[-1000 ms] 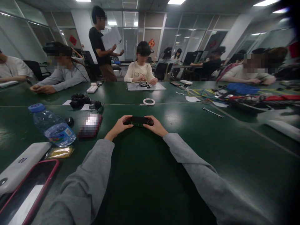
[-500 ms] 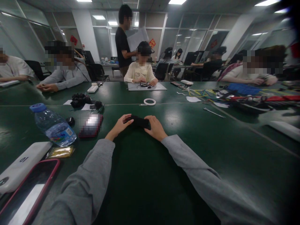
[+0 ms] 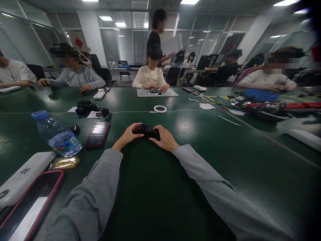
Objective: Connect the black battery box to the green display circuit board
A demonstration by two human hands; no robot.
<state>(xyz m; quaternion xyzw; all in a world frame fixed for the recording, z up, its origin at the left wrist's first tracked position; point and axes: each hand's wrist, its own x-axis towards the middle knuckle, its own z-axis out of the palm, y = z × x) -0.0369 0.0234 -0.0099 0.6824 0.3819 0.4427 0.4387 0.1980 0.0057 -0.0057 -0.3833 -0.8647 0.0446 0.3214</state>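
Note:
Between my two hands, over the middle of the green table [image 3: 160, 187], is a small black box-shaped device [image 3: 147, 130]. A darker glossy panel shows on the side facing me; its exact kind I cannot make out. My left hand [image 3: 130, 133] grips its left end, thumb along the lower front and fingers behind. On the right end, my right hand [image 3: 164, 136] is closed with thumb below and fingers over the top. Parts of both ends are hidden by the fingers.
Left of my arms are a water bottle [image 3: 59, 135], a pixelated phone [image 3: 97, 134], a pink-edged phone [image 3: 32, 204], a white case [image 3: 25, 177] and a yellow packet [image 3: 65, 163]. Ahead lies a white ring [image 3: 160, 109]; to the right, a wrench [image 3: 228, 120] and cables [image 3: 220, 102]. Several people sit around.
The black device has been turned in my hands, so a glossy panel now faces me. My right thumb has shifted inward. Behind, the standing person has moved right.

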